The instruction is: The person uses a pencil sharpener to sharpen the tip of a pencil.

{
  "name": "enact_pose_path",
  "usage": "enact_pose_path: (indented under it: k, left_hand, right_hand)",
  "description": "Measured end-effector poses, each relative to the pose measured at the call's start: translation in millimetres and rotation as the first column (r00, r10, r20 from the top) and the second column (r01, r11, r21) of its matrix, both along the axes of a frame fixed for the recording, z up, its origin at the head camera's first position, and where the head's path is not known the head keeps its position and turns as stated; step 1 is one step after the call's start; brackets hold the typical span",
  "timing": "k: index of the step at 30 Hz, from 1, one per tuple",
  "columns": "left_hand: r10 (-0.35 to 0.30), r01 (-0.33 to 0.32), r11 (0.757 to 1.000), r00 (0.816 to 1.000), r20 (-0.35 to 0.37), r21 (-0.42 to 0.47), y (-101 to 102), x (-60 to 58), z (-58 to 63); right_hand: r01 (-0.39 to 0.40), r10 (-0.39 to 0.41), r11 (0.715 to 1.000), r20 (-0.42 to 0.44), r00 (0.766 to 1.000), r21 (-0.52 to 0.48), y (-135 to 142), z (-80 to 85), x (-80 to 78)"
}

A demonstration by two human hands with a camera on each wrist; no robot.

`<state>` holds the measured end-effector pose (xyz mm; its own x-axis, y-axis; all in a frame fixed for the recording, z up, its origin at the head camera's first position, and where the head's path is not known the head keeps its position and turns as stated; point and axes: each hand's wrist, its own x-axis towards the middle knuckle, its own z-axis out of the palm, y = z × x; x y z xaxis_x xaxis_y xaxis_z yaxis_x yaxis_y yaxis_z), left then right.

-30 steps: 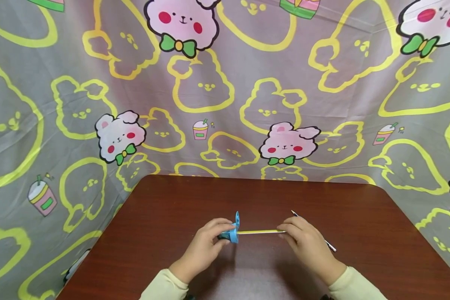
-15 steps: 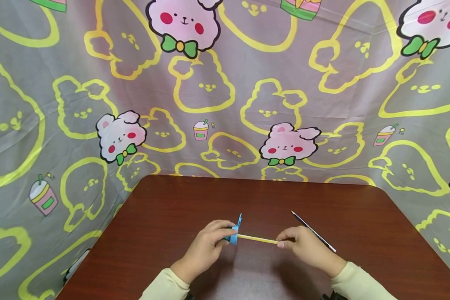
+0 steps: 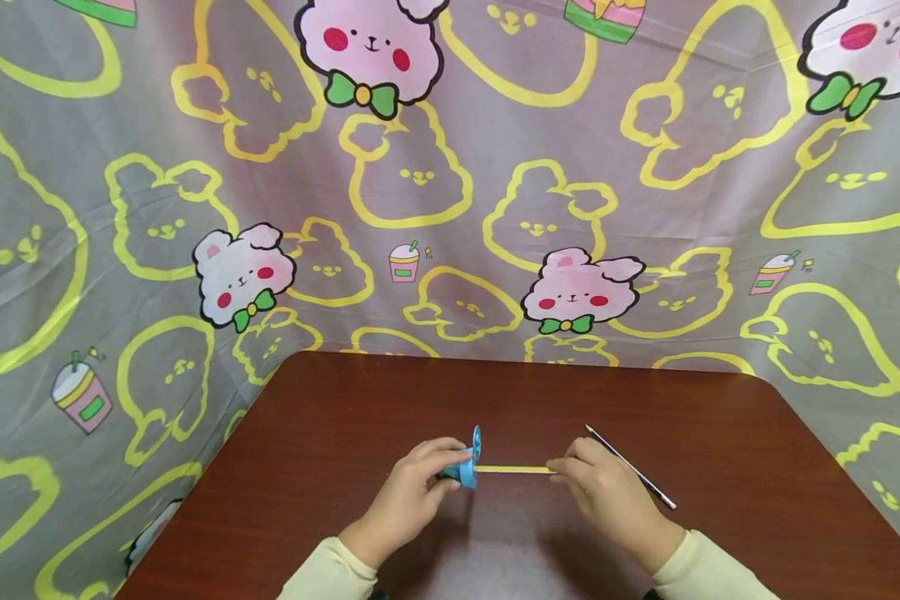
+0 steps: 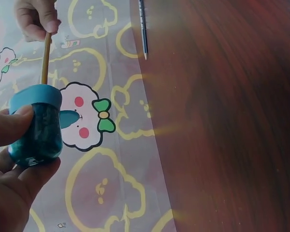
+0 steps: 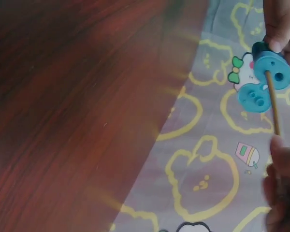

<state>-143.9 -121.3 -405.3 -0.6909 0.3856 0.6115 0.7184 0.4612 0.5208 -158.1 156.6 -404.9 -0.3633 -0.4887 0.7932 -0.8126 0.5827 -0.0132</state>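
My left hand point(image 3: 412, 492) grips a blue pencil sharpener point(image 4: 37, 125) with a dark translucent body, held sideways above the table. Its round lid point(image 5: 254, 98) hangs flipped back, and the top shows holes of different sizes. A yellow pencil point(image 3: 513, 469) has one end in a hole of the sharpener. At the other end, my right hand point(image 3: 607, 492) pinches the pencil between thumb and fingers. The tip inside the sharpener is hidden.
A dark pencil with a pale end point(image 3: 645, 479) lies on the brown table point(image 3: 330, 417), just beyond my right hand. Behind the table hangs a patterned cloth point(image 3: 435, 308) with cartoon animals, which also covers both sides.
My right hand has turned back and forth on the yellow pencil, its fingers rolling over and shifting slightly toward the sharpener. The left hand keeps its grip, the sharpener tilting slightly.
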Motion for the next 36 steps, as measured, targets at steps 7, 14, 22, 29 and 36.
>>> enact_pose_path:
  k: [7,14,22,29,36]
  left_hand:
    - [-0.040,0.024,0.993,0.989,-0.140,-0.116,-3.5,-2.2,-3.8]
    - [0.030,-0.036,0.996,0.996,-0.084,-0.076,-2.2,-1.3,-5.8]
    - [0.012,-0.012,0.997,1.000,-0.001,-0.077,-3.0,-1.5,-2.5]
    - [-0.039,0.016,0.982,0.992,-0.121,-0.187,-6.3,-3.7,-3.6]
    - [-0.001,-0.017,0.986,0.994,-0.106,-0.165,-4.6,-3.3,-3.5]
  right_hand:
    - [-0.052,0.114,0.993,0.745,0.657,-0.106,5.4,1.8,0.7]
    - [0.022,-0.035,0.999,0.355,0.934,0.039,0.5,1.8,-0.2]
    - [-0.009,0.009,1.000,-0.065,0.998,0.004,-0.8,-2.9,-4.4]
    - [-0.029,0.058,0.998,0.603,0.796,-0.059,3.2,2.1,1.1]
    - [0.033,-0.042,0.999,0.365,0.930,0.032,-0.4,1.9,-0.9]
